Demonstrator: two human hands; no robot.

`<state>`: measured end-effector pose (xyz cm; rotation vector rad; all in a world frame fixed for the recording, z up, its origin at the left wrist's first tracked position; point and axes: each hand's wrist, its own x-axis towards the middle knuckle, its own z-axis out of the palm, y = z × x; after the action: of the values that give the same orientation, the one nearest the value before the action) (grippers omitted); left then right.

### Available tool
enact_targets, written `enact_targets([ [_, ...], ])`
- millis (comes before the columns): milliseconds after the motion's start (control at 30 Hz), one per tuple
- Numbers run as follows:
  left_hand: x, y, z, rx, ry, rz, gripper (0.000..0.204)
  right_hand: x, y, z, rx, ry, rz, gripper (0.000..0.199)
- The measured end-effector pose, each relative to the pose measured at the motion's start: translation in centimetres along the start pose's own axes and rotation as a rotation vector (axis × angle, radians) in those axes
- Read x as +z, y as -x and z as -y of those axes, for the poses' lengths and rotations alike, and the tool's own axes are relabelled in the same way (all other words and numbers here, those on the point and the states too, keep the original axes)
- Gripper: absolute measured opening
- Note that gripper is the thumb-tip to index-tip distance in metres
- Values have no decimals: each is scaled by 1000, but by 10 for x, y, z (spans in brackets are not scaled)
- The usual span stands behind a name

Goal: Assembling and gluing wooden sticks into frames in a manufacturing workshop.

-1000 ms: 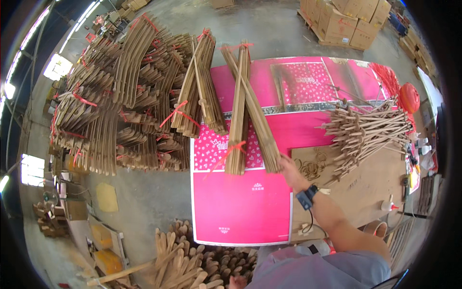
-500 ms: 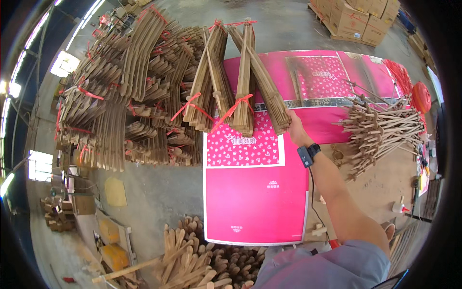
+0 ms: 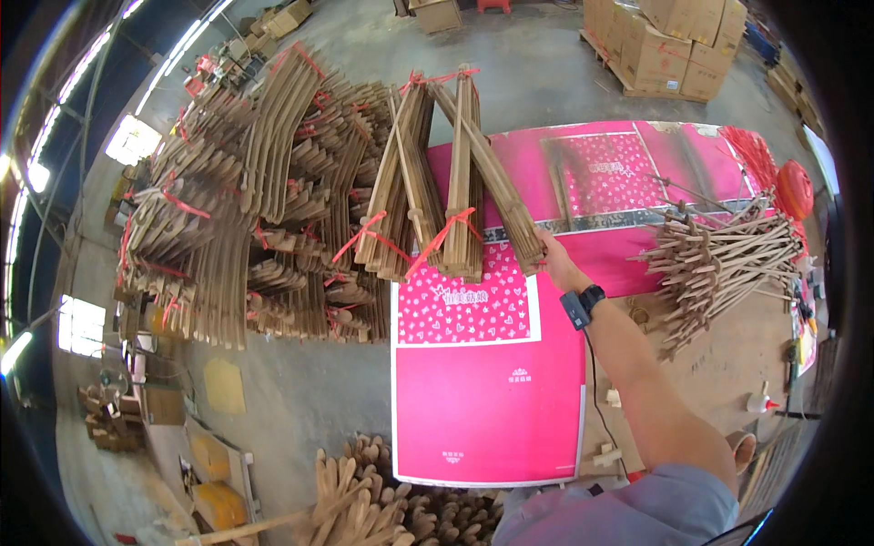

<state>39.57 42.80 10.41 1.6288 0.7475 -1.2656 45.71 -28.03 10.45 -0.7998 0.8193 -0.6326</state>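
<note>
My right hand [image 3: 553, 257] reaches far forward, a dark watch on its wrist, and grips the near end of a slanted bundle of flat wooden slats [image 3: 489, 173] tied with red string. That bundle lies on pink patterned sheets [image 3: 492, 400] spread over the floor. Beside it on the left lie two more tied slat bundles [image 3: 462, 182], touching it near the far end. My left hand is out of the picture.
A big heap of tied wooden bundles [image 3: 255, 200] fills the left. Loose wooden sticks [image 3: 719, 259] are piled at the right, near a red round object [image 3: 794, 189]. Cardboard boxes [image 3: 665, 45] stand at the back. More wooden pieces [image 3: 364, 500] lie at the bottom.
My right arm has stretched farther forward, and the slanted bundle has moved away from me, up against the other two bundles.
</note>
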Motion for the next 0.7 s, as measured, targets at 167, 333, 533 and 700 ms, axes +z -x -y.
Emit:
enact_targets([
  [167,-7,-5,-1,49,-82,51,36,9,39,32,17,117,88,60],
  [333,-7,-12,-3,107,-211,118,38,-15,109,34,-17,282,-166,67],
  [533,5,-52,-62,397,-447,294,40,-15,275,122,-471,300,156,35],
  [700,116,-26,-148,481,-487,319,28,35,428,202,-1054,653,406,19],
])
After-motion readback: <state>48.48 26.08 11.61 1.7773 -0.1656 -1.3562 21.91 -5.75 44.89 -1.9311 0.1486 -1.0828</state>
